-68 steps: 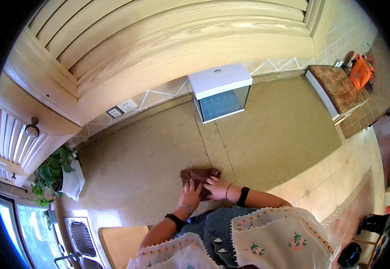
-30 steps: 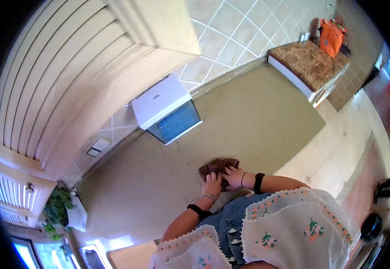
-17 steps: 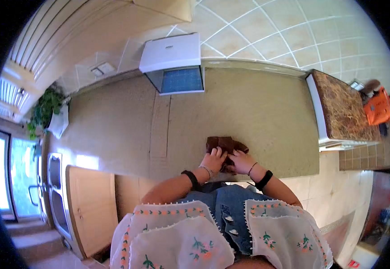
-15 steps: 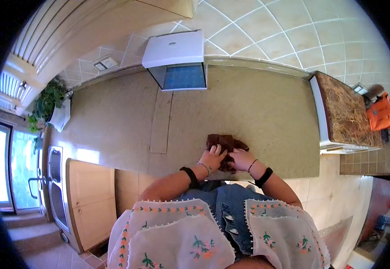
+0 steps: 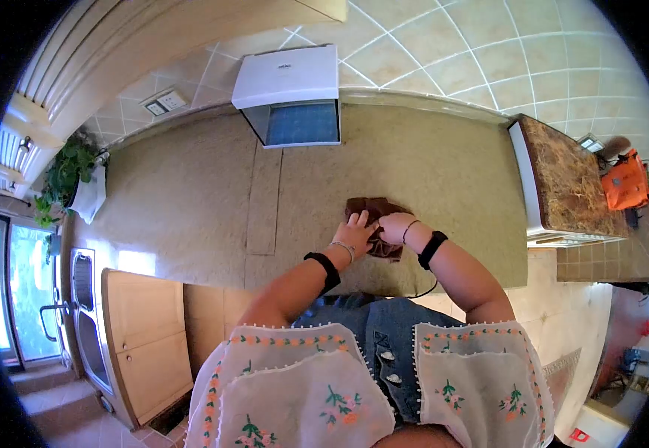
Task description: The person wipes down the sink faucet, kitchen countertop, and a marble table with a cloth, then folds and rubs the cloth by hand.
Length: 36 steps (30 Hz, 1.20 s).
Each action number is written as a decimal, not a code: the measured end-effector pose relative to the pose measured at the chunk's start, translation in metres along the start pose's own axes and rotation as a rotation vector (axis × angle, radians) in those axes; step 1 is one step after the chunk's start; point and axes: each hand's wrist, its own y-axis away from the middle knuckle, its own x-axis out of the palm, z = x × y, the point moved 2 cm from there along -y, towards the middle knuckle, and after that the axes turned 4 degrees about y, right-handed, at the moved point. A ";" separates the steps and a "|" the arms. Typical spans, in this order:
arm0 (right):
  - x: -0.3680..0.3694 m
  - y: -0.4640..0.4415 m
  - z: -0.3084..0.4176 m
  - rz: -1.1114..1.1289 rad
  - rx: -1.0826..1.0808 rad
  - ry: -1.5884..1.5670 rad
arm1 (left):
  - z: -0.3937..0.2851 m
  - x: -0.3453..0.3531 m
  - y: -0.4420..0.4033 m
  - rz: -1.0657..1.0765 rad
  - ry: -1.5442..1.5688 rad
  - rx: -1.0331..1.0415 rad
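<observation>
A crumpled dark brown cloth (image 5: 388, 252) lies on the greenish-brown countertop (image 5: 444, 179), close to its front edge. My left hand (image 5: 353, 234) rests on the cloth's left part, its fingers stretched and slightly spread over the fabric. On the right, my right hand (image 5: 398, 228) is closed on the cloth, fingers bent in; the fingertips are partly hidden in its folds. The two hands nearly meet at the middle of the cloth. Both wrists wear a black band and a thin bracelet.
A small white glass-fronted tank (image 5: 287, 86) with a blue interior stands against the tiled wall. A potted plant (image 5: 70, 175) sits at the far left. To the right is a brown marbled-top unit (image 5: 567, 179), with an orange bag (image 5: 627, 183) beyond it.
Both hands and the cloth have moved slightly away from the counter's front edge. My right hand has shifted up along the cloth. The camera view has shifted a little.
</observation>
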 end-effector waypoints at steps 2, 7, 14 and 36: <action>-0.011 -0.011 -0.002 -0.009 0.033 -0.022 | 0.018 -0.007 -0.010 0.001 0.054 -0.116; -0.011 -0.054 0.003 -0.359 0.006 -0.093 | 0.084 -0.029 -0.029 -0.048 -0.012 -0.206; -0.041 -0.079 0.015 -0.223 0.259 -0.197 | 0.109 -0.051 -0.072 0.049 -0.093 -0.192; 0.017 0.021 -0.052 -0.053 0.085 -0.146 | -0.035 -0.008 -0.051 0.011 -0.022 -0.315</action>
